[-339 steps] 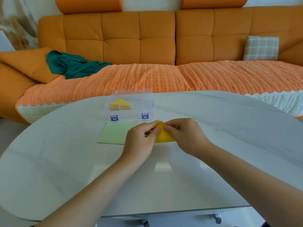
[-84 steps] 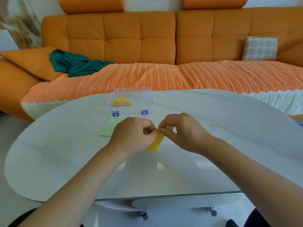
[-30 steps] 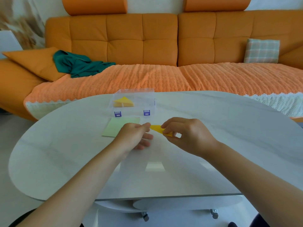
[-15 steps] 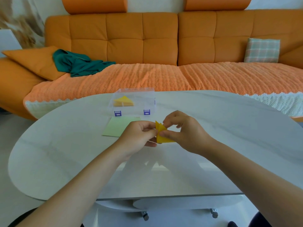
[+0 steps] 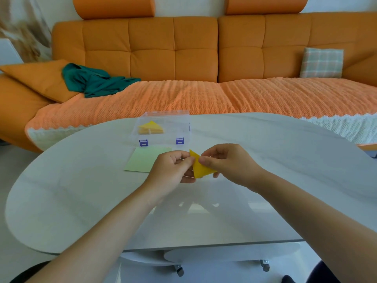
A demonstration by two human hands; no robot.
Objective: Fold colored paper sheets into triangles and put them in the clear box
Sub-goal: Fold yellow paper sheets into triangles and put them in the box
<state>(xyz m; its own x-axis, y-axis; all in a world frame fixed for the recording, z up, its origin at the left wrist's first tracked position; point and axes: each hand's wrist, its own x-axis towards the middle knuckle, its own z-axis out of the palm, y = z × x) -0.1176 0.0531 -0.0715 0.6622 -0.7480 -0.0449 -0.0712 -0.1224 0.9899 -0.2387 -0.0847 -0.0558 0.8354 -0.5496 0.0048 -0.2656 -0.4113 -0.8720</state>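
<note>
A pale tabletop [image 5: 265, 160] is carrying a clear box [image 5: 179, 127] at eleven o'clock from the hands and a green sheet [image 5: 142, 161] at nine o'clock. The left hand [image 5: 173, 170] and right hand [image 5: 228, 164] are each pinching a folded yellow triangle [image 5: 201, 168]. Loosening either pinch is risking the folds springing open, or the paper dropping short of the box. The triangle is sitting between both grips, its upper tip pointing toward eleven o'clock.

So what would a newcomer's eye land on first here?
The yellow paper triangle pinched between the left hand and right hand over the white table. Behind it, the clear box holds another folded triangle, a green sheet lies flat in front, and the orange sofa fills the background.
</note>
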